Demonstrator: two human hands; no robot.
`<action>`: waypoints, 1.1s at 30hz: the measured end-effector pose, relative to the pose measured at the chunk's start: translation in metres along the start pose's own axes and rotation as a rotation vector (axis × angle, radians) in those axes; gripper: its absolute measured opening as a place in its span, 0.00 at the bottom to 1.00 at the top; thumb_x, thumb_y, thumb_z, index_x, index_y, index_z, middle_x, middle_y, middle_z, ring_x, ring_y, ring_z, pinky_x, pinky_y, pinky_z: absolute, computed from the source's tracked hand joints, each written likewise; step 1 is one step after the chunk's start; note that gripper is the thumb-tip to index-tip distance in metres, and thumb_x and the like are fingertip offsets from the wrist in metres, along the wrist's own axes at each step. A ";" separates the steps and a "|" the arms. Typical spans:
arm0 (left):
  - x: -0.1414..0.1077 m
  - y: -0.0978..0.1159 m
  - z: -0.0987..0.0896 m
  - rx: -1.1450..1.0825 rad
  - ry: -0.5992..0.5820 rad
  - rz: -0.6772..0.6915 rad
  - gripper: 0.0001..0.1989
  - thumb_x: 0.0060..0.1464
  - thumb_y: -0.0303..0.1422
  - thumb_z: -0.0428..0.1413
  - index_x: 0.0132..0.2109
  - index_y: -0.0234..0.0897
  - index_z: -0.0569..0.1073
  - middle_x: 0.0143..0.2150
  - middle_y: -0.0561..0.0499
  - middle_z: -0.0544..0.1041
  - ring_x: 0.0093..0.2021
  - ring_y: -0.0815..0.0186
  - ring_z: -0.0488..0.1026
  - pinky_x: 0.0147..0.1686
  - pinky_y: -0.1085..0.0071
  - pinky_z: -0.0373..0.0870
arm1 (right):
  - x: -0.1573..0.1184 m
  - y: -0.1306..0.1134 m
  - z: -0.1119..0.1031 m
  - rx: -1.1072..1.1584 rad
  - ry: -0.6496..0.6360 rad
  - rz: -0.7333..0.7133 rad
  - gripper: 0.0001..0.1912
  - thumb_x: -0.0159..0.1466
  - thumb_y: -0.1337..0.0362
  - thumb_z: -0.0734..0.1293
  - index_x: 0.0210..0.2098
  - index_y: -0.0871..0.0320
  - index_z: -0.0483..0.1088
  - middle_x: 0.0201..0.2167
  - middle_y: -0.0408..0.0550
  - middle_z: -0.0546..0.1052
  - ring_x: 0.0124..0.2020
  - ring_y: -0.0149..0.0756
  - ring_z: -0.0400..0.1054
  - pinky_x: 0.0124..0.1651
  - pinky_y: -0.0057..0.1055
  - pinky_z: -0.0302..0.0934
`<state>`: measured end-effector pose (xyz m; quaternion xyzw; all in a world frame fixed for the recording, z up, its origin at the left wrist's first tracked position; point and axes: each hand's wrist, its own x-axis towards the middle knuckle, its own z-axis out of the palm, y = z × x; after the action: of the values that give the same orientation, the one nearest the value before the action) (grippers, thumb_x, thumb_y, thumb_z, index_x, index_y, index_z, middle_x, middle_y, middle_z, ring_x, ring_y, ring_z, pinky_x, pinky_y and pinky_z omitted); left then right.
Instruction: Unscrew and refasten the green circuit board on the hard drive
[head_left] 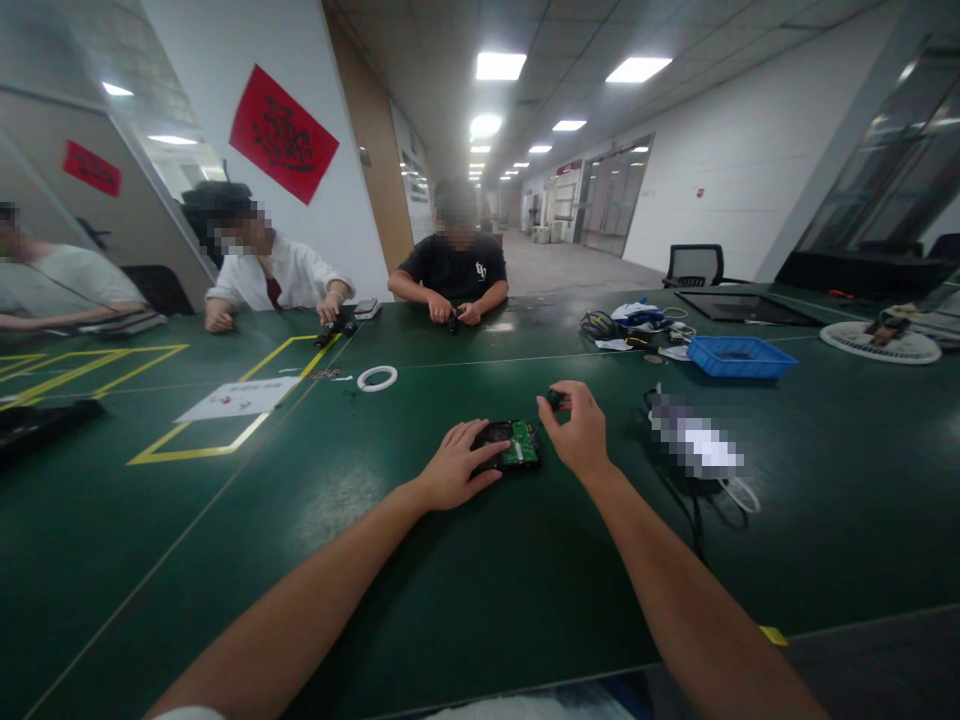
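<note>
A small black device with a green circuit board [523, 447] lies on the green table [495, 570]. My left hand [459, 465] rests on its left part, fingers spread over the dark section and one fingertip reaching the board. To the right of the device, my right hand [576, 425] is raised a little, thumb and index finger curled around something small and dark [555, 398]. What that object is cannot be made out. A gap separates my right hand from the device.
Beyond my hands are a white ring [377, 379], a blue tray [739, 357] and tangled cables [600, 325]. A blurred item with cords [697, 440] lies right. A paper sheet [236, 398] lies left. Three people sit across the table, one in a black shirt [457, 268].
</note>
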<state>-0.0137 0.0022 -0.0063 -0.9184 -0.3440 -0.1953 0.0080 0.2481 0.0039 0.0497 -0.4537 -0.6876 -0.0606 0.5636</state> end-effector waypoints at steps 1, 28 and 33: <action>0.000 0.000 0.000 -0.002 -0.001 -0.001 0.28 0.65 0.46 0.54 0.70 0.54 0.63 0.74 0.43 0.51 0.71 0.44 0.52 0.67 0.40 0.52 | 0.000 -0.001 -0.001 -0.003 -0.012 0.001 0.13 0.67 0.58 0.67 0.48 0.54 0.66 0.44 0.51 0.74 0.38 0.40 0.73 0.41 0.40 0.74; 0.001 0.002 -0.002 -0.009 -0.002 -0.006 0.28 0.65 0.47 0.53 0.69 0.54 0.63 0.73 0.44 0.52 0.71 0.44 0.52 0.67 0.40 0.52 | -0.002 -0.002 0.002 0.008 -0.022 -0.016 0.15 0.67 0.57 0.67 0.51 0.54 0.66 0.46 0.54 0.75 0.39 0.42 0.75 0.41 0.43 0.75; 0.001 0.002 -0.003 -0.025 0.004 -0.010 0.28 0.64 0.46 0.55 0.69 0.55 0.64 0.73 0.45 0.53 0.71 0.44 0.53 0.66 0.39 0.52 | 0.000 -0.004 0.001 0.026 -0.037 -0.047 0.14 0.68 0.61 0.64 0.52 0.54 0.66 0.48 0.55 0.73 0.43 0.44 0.73 0.42 0.43 0.76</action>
<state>-0.0127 0.0004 -0.0031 -0.9163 -0.3462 -0.2015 -0.0037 0.2446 0.0017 0.0513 -0.4311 -0.7093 -0.0564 0.5549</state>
